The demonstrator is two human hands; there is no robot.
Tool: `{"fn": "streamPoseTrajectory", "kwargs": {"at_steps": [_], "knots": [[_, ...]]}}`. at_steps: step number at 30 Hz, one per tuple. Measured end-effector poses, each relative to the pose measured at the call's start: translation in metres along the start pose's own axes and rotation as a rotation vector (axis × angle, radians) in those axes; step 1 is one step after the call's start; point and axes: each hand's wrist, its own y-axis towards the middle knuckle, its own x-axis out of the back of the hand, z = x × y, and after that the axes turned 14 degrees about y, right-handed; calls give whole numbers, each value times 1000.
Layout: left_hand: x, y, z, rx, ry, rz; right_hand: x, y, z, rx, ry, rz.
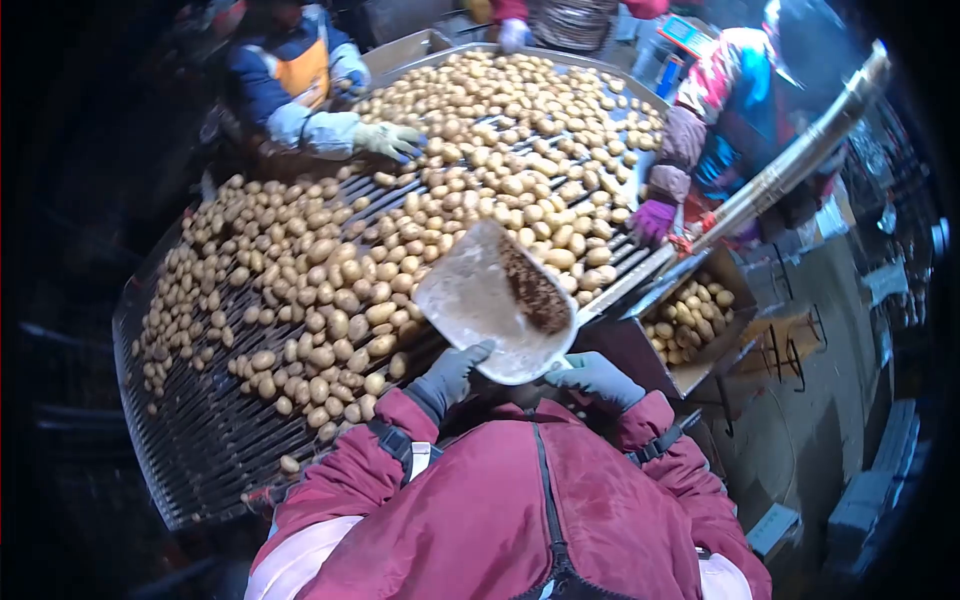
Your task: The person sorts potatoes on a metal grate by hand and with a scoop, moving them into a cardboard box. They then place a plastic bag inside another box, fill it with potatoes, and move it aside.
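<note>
Close by, holding a pale scoop by its near edge with both gloved hands: left hand with fingers curled over the rim, right hand with fingers bent round the corner. Held just above the worktop of dark rollers, with brown dirt lying in its right side. Lots of potatoes spread under and past it. To the right, a box with more potatoes inside. Far across, other people's hands among the potatoes: a pale glove and a purple glove.
</note>
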Motion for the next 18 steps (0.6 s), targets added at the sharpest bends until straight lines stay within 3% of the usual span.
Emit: {"fn": "streamPoseTrajectory", "kwargs": {"at_steps": [1, 2, 4, 5, 6, 8, 10, 12, 13, 14, 16, 18], "knots": [[24, 16, 35, -140, -102, -64, -4, 18, -7, 6, -93, 154], [35, -6, 32, -111, -256, -162, -6, 39, -18, 2, -108, 186], [95, 23, 104, -454, -443, -206, -11, 78, -46, 117, -27, 237], [119, 6, 107, -359, -575, -291, -10, 93, -49, 176, -281, 217], [147, -16, 113, -261, -709, -375, -18, 97, -42, 183, -264, 234], [254, -6, 219, -466, -669, -419, -14, 122, -67, 83, -68, 255], [261, -98, 193, -321, -735, -718, -19, 131, -70, 91, -67, 314], [283, -151, 211, -182, -883, -906, -21, 143, -79, 91, -82, 314], [297, -168, 227, -178, -902, -935, -29, 140, -72, -31, 16, 272], [312, -182, 249, -288, -904, -1003, -40, 131, -57, -159, 110, 229], [331, -201, 292, -464, -930, -1106, -57, 120, -36, -148, 27, 280], [414, -167, 417, -418, -511, -1241, -70, 111, -19, -246, 100, 250]]}}
